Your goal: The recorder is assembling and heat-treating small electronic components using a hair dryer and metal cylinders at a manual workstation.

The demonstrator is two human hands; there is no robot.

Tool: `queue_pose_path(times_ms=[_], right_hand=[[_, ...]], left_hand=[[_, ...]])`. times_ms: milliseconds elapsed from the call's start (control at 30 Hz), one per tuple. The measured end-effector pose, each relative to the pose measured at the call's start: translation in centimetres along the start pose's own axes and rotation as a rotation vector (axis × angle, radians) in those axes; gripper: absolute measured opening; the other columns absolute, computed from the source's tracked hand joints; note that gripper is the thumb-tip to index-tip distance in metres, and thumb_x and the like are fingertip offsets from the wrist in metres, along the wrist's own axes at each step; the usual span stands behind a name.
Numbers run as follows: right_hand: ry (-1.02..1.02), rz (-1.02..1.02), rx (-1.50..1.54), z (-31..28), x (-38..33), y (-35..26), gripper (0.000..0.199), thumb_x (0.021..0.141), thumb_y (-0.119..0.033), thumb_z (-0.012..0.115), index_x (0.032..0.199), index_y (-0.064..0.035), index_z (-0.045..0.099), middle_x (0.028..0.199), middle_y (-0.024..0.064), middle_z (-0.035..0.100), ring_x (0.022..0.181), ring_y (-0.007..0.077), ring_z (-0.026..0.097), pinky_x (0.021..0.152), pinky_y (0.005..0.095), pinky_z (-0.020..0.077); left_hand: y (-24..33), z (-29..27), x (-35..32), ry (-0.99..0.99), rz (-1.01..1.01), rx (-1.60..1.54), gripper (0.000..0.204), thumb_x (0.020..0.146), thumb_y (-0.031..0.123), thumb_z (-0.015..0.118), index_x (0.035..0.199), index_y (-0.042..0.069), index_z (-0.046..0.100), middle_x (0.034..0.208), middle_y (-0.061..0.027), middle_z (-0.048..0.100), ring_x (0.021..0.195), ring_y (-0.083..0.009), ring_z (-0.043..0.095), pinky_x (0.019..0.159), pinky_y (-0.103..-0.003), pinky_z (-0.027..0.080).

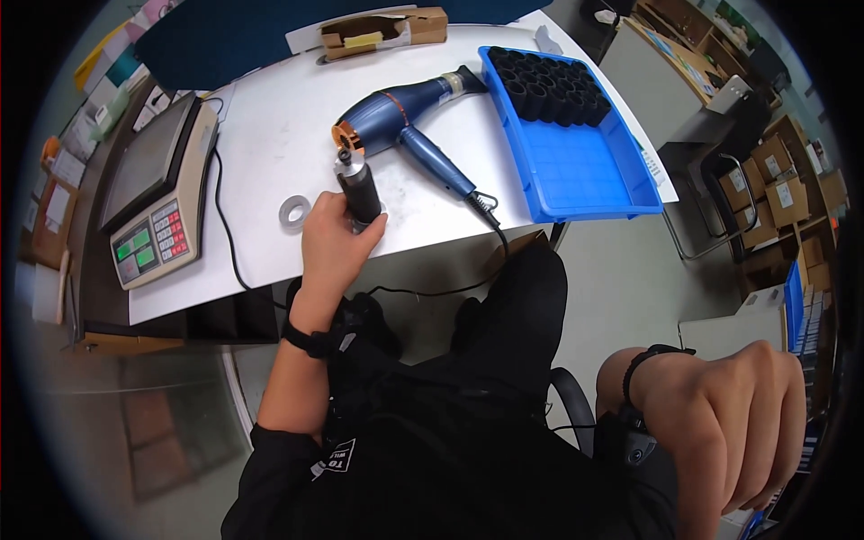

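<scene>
My left hand is wrapped round the lower part of a black cylinder with a silver metal top, which is upright at the table's front edge. Just beyond the cylinder's top lies a blue hair dryer, its copper-coloured nozzle end close by and its handle pointing toward me on the right. A grey ring, like a tape roll, lies left of the hand. Off the table at the lower right, my right hand is raised close to the camera, fingers curled down; whatever they may hold is hidden.
On the white table, a blue tray at the right holds several black sleeves at its far end. A weighing scale stands at the left, its black cable running down. An opened cardboard box sits at the back.
</scene>
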State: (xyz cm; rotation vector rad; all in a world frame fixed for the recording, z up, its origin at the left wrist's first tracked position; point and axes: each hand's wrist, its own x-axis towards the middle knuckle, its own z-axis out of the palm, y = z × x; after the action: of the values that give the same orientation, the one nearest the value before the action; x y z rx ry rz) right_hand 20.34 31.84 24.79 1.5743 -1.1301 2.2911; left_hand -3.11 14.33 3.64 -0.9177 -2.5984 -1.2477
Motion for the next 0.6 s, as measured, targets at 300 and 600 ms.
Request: queue_pose_path(times_ms=[300,600], right_hand=[[0.281,0.142,-0.489,-6.7,-5.7,-4.8,0.018,0.09,-0.022,0.072,0.077,-0.0148,0.063,0.068,0.0027,0.066,0.06,0.0146,0.061,0.082,0.0353,0.0528],[1.012,0.855,-1.595,-23.9,-17.2,-12.9,0.026,0.093,-0.02,0.066,0.106,0.0022,0.072,0.099,0.0089,0.07,0.095,0.021,0.064,0.093,0.0347,0.0516]], left_hand=[[-0.5,-0.1,-0.3,0.044,0.015,-0.029,0.037,0.077,0.021,0.086,0.094,-0.001,0.062,0.08,-0.0062,0.054,0.064,-0.0181,0.052,0.058,-0.033,0.044],[0.0,0.4,-0.3,0.054,0.002,-0.089,0.035,0.078,0.018,0.086,0.098,0.002,0.062,0.076,0.0,0.05,0.062,-0.0101,0.045,0.056,-0.027,0.039]])
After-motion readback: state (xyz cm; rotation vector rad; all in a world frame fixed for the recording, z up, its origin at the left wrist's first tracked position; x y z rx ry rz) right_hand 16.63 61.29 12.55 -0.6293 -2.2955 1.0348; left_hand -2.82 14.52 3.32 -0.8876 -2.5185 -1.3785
